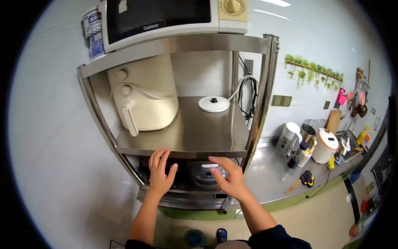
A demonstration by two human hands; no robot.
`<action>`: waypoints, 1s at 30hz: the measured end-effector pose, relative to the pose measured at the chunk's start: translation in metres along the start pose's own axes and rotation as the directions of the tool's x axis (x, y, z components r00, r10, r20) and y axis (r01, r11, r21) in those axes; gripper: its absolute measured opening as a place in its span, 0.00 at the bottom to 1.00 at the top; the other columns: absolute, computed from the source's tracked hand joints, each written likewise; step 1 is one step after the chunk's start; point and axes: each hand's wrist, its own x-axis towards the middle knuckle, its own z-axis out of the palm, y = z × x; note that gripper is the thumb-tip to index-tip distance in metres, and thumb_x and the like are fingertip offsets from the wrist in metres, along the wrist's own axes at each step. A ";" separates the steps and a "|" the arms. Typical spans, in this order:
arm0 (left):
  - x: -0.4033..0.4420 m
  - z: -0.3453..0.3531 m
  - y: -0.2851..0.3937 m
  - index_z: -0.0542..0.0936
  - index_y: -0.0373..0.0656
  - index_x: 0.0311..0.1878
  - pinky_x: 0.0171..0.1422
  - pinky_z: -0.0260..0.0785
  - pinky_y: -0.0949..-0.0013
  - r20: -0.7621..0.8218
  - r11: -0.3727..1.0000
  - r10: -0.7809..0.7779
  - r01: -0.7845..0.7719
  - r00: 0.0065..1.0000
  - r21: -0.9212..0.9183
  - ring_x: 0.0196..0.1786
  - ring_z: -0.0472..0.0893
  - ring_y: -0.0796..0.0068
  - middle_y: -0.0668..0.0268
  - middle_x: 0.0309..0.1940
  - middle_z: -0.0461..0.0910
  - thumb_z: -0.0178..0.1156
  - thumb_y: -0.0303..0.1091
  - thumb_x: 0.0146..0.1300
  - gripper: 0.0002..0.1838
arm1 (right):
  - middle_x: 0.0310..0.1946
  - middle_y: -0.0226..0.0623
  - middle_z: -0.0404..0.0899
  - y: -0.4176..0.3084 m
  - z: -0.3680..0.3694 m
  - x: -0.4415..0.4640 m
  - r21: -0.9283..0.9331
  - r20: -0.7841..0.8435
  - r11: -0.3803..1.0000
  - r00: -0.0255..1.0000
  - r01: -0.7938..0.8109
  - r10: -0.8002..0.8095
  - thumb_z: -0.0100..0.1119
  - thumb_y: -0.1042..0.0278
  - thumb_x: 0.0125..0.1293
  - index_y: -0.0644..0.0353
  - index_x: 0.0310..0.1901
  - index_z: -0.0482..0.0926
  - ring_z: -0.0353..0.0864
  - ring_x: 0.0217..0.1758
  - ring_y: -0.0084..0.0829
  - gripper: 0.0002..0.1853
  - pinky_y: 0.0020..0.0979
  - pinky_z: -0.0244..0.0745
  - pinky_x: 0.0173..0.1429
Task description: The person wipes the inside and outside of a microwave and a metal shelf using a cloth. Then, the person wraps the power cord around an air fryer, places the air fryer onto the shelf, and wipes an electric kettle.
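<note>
My left hand point(161, 172) is raised at the front edge of the steel shelf rack point(186, 155), fingers apart and holding nothing. To its right, my right hand point(228, 176) is also open, with thumb and fingers spread and nothing between them. Whether either hand touches the shelf edge, I cannot tell. Behind my hands, on the lower level, sits a dark appliance point(201, 174) with a panel, partly hidden. On the middle shelf a cream air fryer point(145, 95) stands at the left, and a white round kettle base point(213, 104) lies at the back right.
A microwave point(174, 27) stands on the top shelf. On the counter point(265, 178) at the right are a white kettle point(289, 139), several bottles, a rice cooker point(325, 145) and a black-and-yellow item point(307, 178). A bucket point(195, 238) is on the floor.
</note>
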 end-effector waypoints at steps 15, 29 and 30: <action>-0.061 0.067 0.125 0.76 0.36 0.32 0.43 0.68 0.67 0.145 0.798 -0.120 0.183 0.982 -0.574 0.35 0.77 0.64 0.59 0.30 0.78 0.55 0.25 0.59 0.03 | 0.26 0.40 0.78 0.011 -0.086 -0.067 0.014 -0.120 1.000 0.993 0.021 -0.019 0.55 0.77 0.59 0.64 0.31 0.77 0.77 0.29 0.37 0.02 0.33 0.70 0.38; -0.070 0.193 0.289 0.75 0.37 0.28 0.40 0.67 0.69 0.322 0.737 -0.099 0.287 0.942 -0.612 0.33 0.76 0.67 0.60 0.28 0.77 0.55 0.24 0.58 0.04 | 0.39 0.40 0.80 0.156 -0.275 -0.121 0.130 -0.328 0.942 0.883 -0.309 0.335 0.52 0.72 0.66 0.65 0.43 0.77 0.79 0.42 0.27 0.09 0.26 0.73 0.48; -0.068 0.203 0.302 0.75 0.37 0.29 0.40 0.68 0.69 0.344 0.737 -0.092 0.296 0.934 -0.607 0.33 0.77 0.66 0.60 0.28 0.77 0.55 0.25 0.58 0.03 | 0.43 0.42 0.78 0.182 -0.287 -0.125 0.083 -0.348 0.946 0.880 -0.314 0.323 0.52 0.73 0.64 0.65 0.46 0.76 0.79 0.44 0.30 0.11 0.28 0.73 0.50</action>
